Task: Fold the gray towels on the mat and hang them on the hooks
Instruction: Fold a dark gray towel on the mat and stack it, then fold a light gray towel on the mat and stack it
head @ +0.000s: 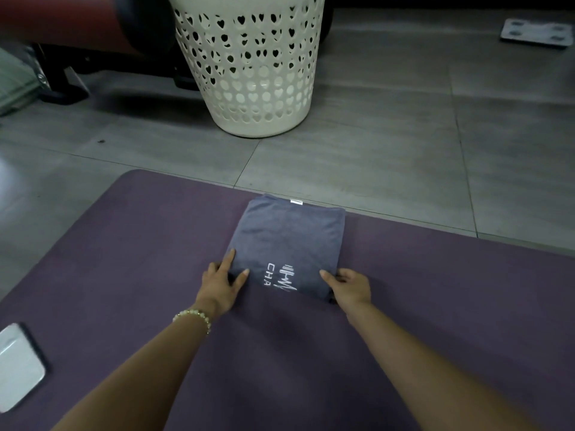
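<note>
A gray towel lies folded into a rough square on the purple mat, near the mat's far edge, with white lettering on its near part and a small white tag at its far edge. My left hand pinches the towel's near left corner, thumb on top and fingers along the side. My right hand grips the near right corner, thumb on top and fingers tucked under the edge. No hooks are in view.
A cream laundry basket with heart-shaped holes stands on the gray tile floor beyond the mat. A phone lies on the mat at the near left. A bathroom scale sits on the floor at far right. Dark red furniture is at the far left.
</note>
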`<action>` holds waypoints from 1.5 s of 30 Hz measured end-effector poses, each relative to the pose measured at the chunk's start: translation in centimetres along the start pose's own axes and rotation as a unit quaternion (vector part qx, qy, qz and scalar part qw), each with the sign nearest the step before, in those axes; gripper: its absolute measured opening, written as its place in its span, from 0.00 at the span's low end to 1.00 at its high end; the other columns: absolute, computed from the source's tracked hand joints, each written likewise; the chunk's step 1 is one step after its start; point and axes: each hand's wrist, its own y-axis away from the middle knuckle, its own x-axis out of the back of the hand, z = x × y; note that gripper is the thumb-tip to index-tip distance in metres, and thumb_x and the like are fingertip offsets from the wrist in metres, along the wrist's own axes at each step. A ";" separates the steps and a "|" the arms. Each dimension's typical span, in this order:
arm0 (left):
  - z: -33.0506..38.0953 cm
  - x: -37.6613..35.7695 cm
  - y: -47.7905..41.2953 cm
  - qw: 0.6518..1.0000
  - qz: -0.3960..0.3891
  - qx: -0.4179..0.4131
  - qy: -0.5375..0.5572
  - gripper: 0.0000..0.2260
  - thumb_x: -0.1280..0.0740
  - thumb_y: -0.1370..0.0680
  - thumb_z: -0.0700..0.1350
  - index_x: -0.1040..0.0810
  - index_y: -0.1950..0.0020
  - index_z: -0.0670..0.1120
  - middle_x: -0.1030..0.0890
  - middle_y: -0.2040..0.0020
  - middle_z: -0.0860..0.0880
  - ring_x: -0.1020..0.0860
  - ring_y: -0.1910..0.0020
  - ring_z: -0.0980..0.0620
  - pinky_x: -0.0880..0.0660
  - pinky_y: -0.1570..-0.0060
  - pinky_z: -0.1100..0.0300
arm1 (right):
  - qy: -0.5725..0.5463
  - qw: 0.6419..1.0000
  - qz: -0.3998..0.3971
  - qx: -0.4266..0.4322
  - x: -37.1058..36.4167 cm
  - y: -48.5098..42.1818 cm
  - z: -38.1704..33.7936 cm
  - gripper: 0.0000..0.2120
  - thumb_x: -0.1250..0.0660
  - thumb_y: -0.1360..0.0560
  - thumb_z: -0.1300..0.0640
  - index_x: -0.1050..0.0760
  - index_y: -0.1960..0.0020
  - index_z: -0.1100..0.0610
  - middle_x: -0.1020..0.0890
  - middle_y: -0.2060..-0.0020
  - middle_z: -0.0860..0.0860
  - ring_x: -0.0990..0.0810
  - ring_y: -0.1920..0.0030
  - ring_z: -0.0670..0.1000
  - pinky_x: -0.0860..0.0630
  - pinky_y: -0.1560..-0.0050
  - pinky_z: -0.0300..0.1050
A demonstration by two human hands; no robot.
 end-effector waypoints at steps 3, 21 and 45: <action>0.4 0.1 0.9 0.999 0.047 -0.001 -0.027 0.27 0.39 0.21 0.57 0.41 0.24 0.53 0.43 0.24 0.44 0.45 0.26 0.42 0.46 0.27 0.50 | -0.003 1.000 -0.028 0.006 1.1 0.4 0.2 0.13 0.28 0.27 0.59 0.23 0.46 0.64 0.18 0.51 0.60 0.19 0.53 0.56 0.19 0.55 0.50; 20.1 -18.9 21.3 0.930 -0.106 -0.347 -0.060 0.20 0.41 0.19 0.52 0.31 0.30 0.46 0.30 0.30 0.48 0.36 0.30 0.49 0.44 0.29 0.62 | 0.318 0.933 0.145 0.089 41.6 14.3 7.6 0.22 0.30 0.26 0.57 0.29 0.34 0.61 0.27 0.36 0.58 0.30 0.33 0.57 0.39 0.33 0.42; 29.1 -31.6 36.6 0.906 -0.373 -0.020 0.199 0.29 0.38 0.24 0.63 0.31 0.31 0.45 0.27 0.32 0.47 0.26 0.37 0.50 0.29 0.37 0.56 | -0.072 0.995 -0.025 -0.058 42.0 22.2 17.2 0.21 0.45 0.28 0.31 0.28 0.39 0.37 0.26 0.40 0.35 0.27 0.40 0.35 0.34 0.34 0.35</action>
